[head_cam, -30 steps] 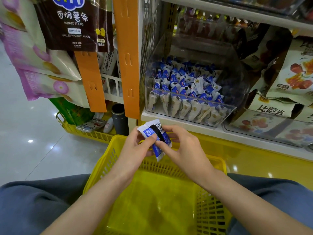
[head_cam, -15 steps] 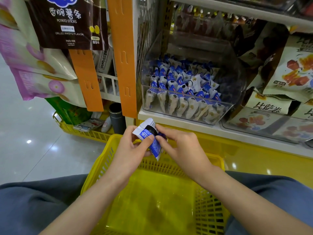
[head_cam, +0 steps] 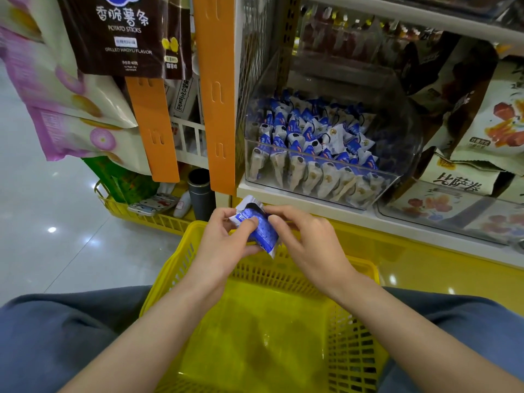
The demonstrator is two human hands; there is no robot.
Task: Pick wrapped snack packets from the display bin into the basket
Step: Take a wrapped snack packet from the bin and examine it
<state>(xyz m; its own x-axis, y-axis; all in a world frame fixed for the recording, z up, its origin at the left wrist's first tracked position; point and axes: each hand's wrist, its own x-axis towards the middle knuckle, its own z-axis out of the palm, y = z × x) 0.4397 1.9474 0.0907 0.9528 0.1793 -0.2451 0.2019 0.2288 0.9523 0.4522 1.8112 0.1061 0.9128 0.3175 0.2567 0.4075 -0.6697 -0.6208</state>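
A blue and white snack packet (head_cam: 262,232) is held between both hands above the far rim of the yellow basket (head_cam: 355,333), which rests on my lap. My left hand (head_cam: 224,246) grips the packet's left side with thumb on top. My right hand (head_cam: 307,245) pinches its right edge. On the shelf just beyond stands the clear display bin (head_cam: 402,165), holding several packets of the same kind (head_cam: 312,137). No packets show on the basket floor.
An orange upright strip (head_cam: 217,95) stands left of the bin. Hanging snack bags (head_cam: 124,35) fill the upper left. Bagged snacks (head_cam: 482,131) sit right of the bin. A dark tumbler (head_cam: 200,194) and a second yellow basket (head_cam: 144,217) stand on the floor at left.
Both hands have turned the packet between them, so its blue face now shows more. The hands stay above the basket's far rim.
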